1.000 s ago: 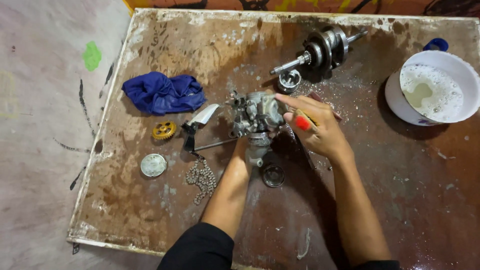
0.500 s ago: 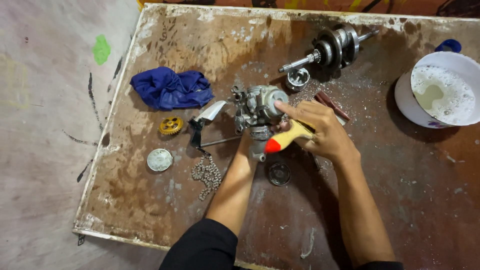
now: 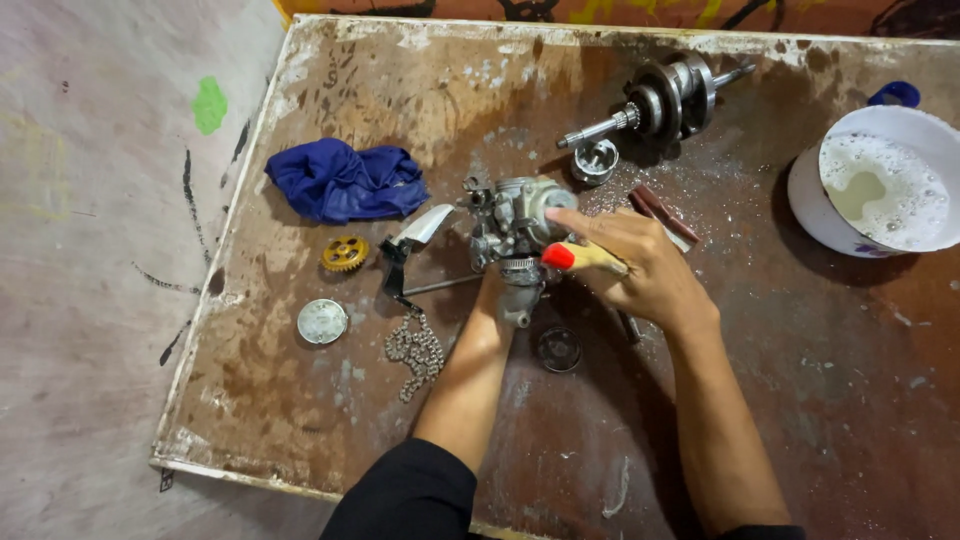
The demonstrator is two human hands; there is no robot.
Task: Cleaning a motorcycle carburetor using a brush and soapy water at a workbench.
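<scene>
grey cast metal, oily-looking: carburettor (image 3: 512, 228) gripped from below by left hand (image 3: 500, 285), fingers (image 3: 510, 268) closed round its lower neck, body lifted just above the counter (image 3: 300, 420). right hand (image 3: 640, 270) closed on a tool with pale handle and red tip (image 3: 570, 257), index finger (image 3: 565, 215) stretched forward, touching the carburettor's rounded side.

likely risks, judged from this:
- one-handed grip on a narrow neck; any hard push from the tool probably twists the carburettor round in the fingers, or tips it out.
- red tip sitting right beside the left fingers; a slip off the metal likely jabs them.
- outstretched index finger pinned between tool and casting if the part rotates.

further out, directly under the work: small dark ring (image 3: 559, 350) and loose chain (image 3: 415, 350), near the left forearm; could be nudged or dragged by a sleeve. bent bracket with thin rod (image 3: 410, 262) just left of the carburettor, close enough to snag. brass-coloured gear (image 3: 345, 253) and round silver cap (image 3: 322, 322) near the counter's left edge; a knock probably sends them rolling to the floor. blue rag (image 3: 340, 180) beyond them. reddish flat bars (image 3: 660, 212) behind the right hand, piston (image 3: 595, 160) and crankshaft (image 3: 660, 100) farther back, well apart. white tub of foamy liquid (image 3: 880, 180) at far right, partly past the counter's edge; a wide elbow swing could spill it.
</scene>
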